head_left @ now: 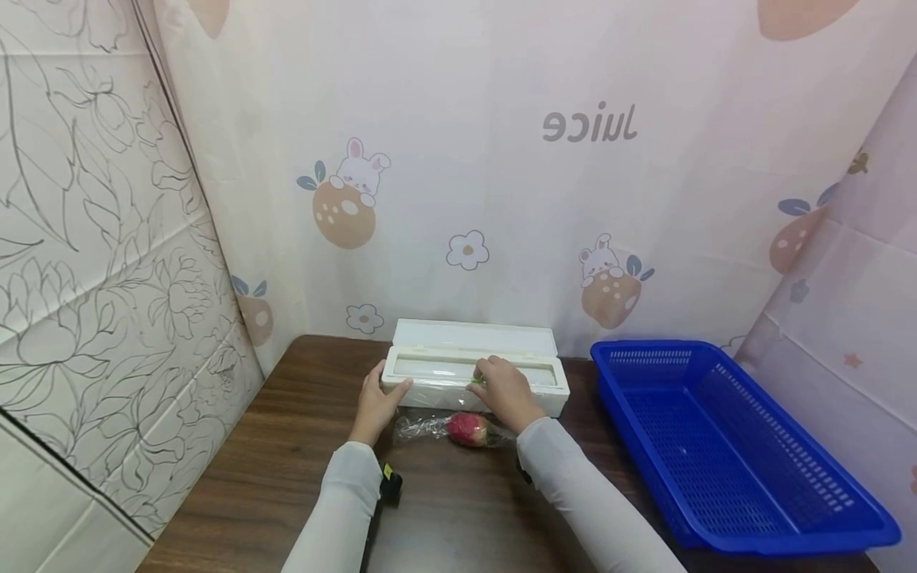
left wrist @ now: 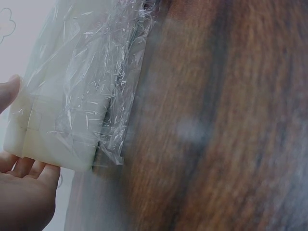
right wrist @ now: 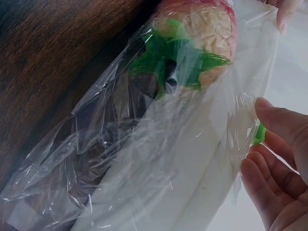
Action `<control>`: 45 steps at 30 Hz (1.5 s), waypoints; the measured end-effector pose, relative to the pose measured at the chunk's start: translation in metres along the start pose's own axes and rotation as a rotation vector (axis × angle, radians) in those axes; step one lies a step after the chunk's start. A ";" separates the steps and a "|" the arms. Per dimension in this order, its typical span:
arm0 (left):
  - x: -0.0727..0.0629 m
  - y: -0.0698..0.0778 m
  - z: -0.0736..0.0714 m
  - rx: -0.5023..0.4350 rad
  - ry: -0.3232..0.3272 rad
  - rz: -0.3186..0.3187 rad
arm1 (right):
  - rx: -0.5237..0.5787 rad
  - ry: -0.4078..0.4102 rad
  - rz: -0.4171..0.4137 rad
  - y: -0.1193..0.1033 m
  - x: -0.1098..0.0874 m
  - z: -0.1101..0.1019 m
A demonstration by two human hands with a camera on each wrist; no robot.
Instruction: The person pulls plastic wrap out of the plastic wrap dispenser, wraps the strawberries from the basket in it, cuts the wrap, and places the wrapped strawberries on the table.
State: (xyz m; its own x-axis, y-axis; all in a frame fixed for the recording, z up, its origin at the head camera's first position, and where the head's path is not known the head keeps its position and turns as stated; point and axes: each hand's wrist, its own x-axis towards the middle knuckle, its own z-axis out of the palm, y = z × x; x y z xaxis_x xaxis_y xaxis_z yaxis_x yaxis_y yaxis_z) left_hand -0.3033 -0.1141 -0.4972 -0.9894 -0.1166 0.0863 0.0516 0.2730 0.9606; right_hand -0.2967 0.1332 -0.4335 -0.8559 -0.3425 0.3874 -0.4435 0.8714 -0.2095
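A long white cling film dispenser (head_left: 437, 395) lies across the table, its lid (head_left: 473, 336) raised at the back. My left hand (head_left: 376, 406) grips its left end, thumb on top and fingers beneath the edge, as the left wrist view shows. Along the front rim, my right hand (head_left: 507, 391) pinches a small green slide cutter (right wrist: 259, 134) between thumb and fingers. Clear cling film (left wrist: 91, 86) hangs down the dispenser's front. It covers a red and cream fruit (head_left: 467, 428) with a green leafy top, which lies just in front of the dispenser.
A blue perforated plastic basket (head_left: 680, 446) stands at the right. The dark wooden table (head_left: 286, 461) meets a printed curtain (head_left: 466, 159) close behind the dispenser. Another patterned sheet (head_left: 107, 239) hangs at the left.
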 end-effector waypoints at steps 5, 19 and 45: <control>0.000 0.000 0.000 -0.003 -0.002 -0.002 | 0.018 -0.005 0.007 0.000 0.000 -0.002; 0.000 0.001 -0.001 -0.004 -0.005 0.012 | 0.017 -0.009 -0.035 0.003 0.000 -0.002; 0.000 0.000 -0.001 0.001 0.000 0.002 | 0.072 -0.143 -0.161 -0.005 0.010 -0.003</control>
State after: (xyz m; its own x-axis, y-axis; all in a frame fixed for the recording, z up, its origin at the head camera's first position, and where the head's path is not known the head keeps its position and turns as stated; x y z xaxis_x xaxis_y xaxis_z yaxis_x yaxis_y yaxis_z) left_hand -0.3031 -0.1147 -0.4973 -0.9893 -0.1159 0.0885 0.0537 0.2744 0.9601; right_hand -0.3024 0.1268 -0.4258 -0.7990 -0.5261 0.2912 -0.5912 0.7756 -0.2210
